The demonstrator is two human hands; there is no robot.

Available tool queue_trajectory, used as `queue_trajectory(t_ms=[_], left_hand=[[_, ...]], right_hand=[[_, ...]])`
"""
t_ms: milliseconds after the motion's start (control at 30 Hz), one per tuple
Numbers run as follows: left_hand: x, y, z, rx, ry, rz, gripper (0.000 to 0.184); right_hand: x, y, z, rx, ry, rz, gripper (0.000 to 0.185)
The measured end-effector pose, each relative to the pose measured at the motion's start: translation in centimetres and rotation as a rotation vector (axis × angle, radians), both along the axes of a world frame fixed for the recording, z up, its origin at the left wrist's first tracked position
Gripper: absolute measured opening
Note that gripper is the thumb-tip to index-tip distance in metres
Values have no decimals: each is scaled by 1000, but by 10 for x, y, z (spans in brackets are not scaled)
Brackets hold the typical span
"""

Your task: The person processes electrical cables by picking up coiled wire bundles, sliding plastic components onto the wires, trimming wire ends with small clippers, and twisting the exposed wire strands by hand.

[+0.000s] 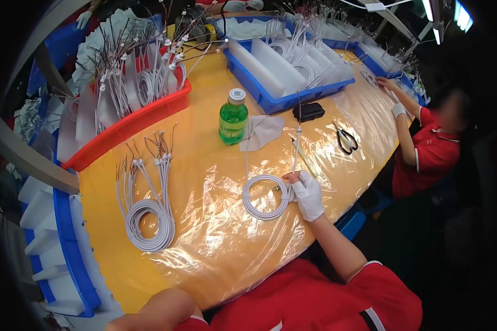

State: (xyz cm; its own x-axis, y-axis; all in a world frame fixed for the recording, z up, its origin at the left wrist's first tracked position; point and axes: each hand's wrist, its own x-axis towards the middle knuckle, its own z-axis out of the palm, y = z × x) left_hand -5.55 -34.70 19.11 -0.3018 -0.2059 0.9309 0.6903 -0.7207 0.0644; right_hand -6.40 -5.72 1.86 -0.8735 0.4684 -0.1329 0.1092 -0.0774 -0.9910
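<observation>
My right hand (307, 199), in a white glove with bare fingertips, is closed on the right side of a coiled white cable (250, 205). The coil rests on the plastic-covered table. One cable end runs up from the coil towards a white cloth or paper (268, 131); the other rises past my fingers to a connector with thin wires. Of my left arm only a bare part (160, 310) shows at the bottom edge, and the hand is out of view. A bundle of coiled white cables (150, 243) with dark wire ends lies left of the coil.
A green bottle (233, 121), a small black object (309, 112) and black-handled scissors or snips (346, 142) stand or lie beyond the coil. A red bin (132, 126) and a blue bin (315, 92) hold cables and white dividers. A co-worker (436, 143) sits at right.
</observation>
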Motion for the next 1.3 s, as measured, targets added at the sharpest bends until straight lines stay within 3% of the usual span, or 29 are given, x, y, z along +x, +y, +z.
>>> queue_trajectory(t_ms=[67,200,1300], left_hand=[[1,-12,13,-318,-28,165,25],[-5,-21,-3,-279,-68,198,25],[-26,-6,-11,-36,-12,22,21]], right_hand=[[0,1,-3,36,7,-25,20],[-1,4,-7,158,42,-5,21],[-2,3,-6,139,69,-11,21]])
